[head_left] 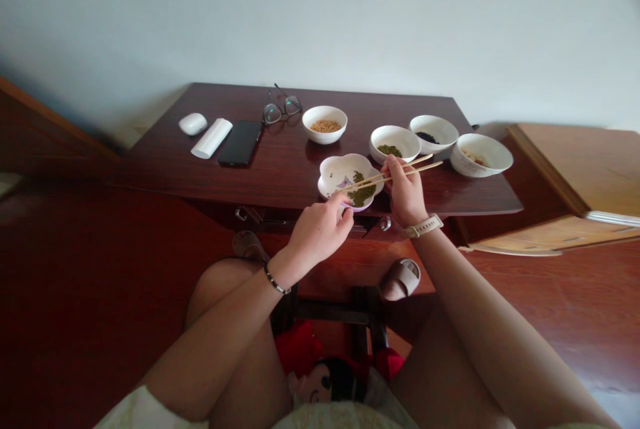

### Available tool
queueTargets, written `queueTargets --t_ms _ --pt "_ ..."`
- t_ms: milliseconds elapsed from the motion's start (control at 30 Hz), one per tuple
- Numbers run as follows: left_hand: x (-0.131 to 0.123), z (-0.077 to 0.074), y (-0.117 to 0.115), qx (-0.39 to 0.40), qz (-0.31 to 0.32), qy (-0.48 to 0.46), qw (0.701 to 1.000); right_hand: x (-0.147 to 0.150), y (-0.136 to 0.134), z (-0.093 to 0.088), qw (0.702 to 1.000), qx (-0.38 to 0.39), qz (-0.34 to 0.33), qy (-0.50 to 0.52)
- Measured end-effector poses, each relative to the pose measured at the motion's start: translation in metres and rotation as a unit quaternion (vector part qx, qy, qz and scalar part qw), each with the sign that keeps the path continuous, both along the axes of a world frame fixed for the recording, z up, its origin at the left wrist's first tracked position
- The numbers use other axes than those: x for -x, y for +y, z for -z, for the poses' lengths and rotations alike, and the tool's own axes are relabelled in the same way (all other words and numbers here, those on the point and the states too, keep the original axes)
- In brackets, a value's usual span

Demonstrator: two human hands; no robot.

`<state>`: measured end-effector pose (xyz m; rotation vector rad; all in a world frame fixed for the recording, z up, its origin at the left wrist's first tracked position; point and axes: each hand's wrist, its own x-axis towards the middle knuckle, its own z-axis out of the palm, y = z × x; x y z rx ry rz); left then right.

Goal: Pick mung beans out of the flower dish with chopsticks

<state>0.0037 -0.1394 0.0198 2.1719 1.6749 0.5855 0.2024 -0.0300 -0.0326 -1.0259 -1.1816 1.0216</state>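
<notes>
Centrally, a seated person's right hand [406, 192] holds a pair of wooden chopsticks [400, 172], the sticks pressed toward each other, their tips meeting over green beans [362, 196] in a white flower-shaped dish [332, 174]. Whether a bean lies between the tips is too small to tell. The left hand [320, 232] sits at the dish's near rim, its fingers [340, 201] touching it; how firmly they grip cannot be told. The dish rests near the front edge of a dark wooden table [165, 162]. Beyond it stand a bowl of tan grains [325, 124], a bowl of green beans [393, 141], a bowl of black beans [434, 130] and a bowl of pale food [480, 154]. Glasses [283, 109], a phone [241, 142], a white computer mouse [193, 123] and a white packet [211, 137] lie toward the far left.
</notes>
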Motion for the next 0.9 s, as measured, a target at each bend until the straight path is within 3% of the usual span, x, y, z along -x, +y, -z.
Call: queueTargets --t_ms 900 --pt "-0.0058 -0.0004 0.0001 0.002 0.0 -0.015 1.0 -0.0004 -0.0001 0.0003 1.0 0.009 0.01 0.013"
